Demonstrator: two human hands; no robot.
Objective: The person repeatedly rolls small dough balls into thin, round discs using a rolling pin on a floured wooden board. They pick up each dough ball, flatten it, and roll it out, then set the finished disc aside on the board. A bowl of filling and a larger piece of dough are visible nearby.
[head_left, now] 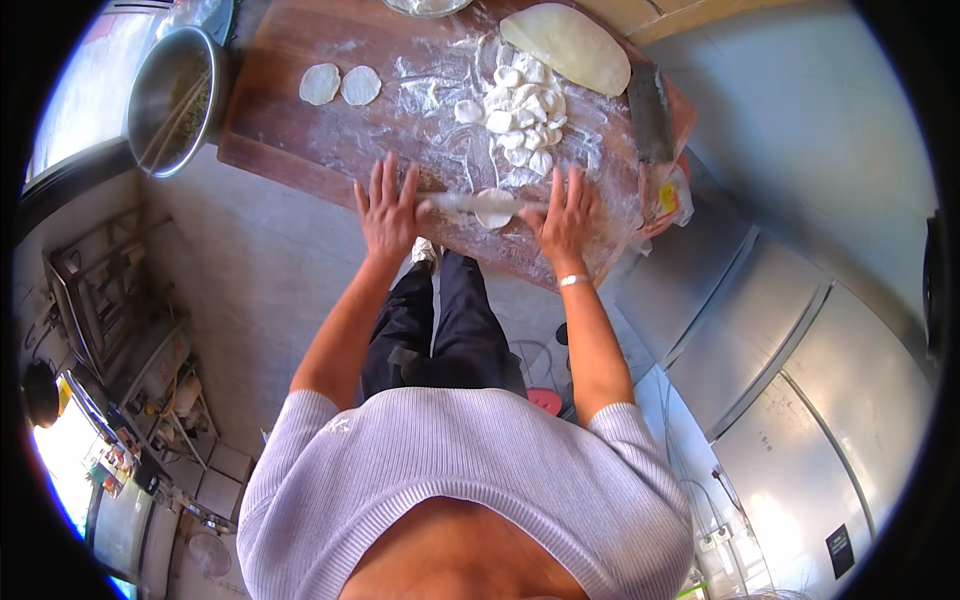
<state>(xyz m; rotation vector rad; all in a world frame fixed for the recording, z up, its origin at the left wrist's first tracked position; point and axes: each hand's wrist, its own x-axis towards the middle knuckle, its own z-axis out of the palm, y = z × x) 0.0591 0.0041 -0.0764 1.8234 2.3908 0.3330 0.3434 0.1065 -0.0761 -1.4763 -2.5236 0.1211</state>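
A pale rolling pin (455, 202) lies crosswise at the near edge of the floured board. Under it is a small round of dough (494, 209), partly covered by the pin. My left hand (388, 215) rests at the pin's left end, fingers stretched out and spread. At the right end, my right hand (563, 222) lies likewise with its fingers extended. Just beyond the pin sits a heap of small flattened dough pieces (522, 108). Two thin dough rounds, a left one (320, 84) and a right one (361, 85), lie side by side farther left.
The wooden board (270, 120) is dusted with flour. A large dough slab (567, 48) lies at its far right, near a flat grey rectangular piece (652, 115) and a plastic bag (668, 195). A metal bowl (213, 85) with chopsticks stands left. Steel cabinet doors (760, 320) are at right.
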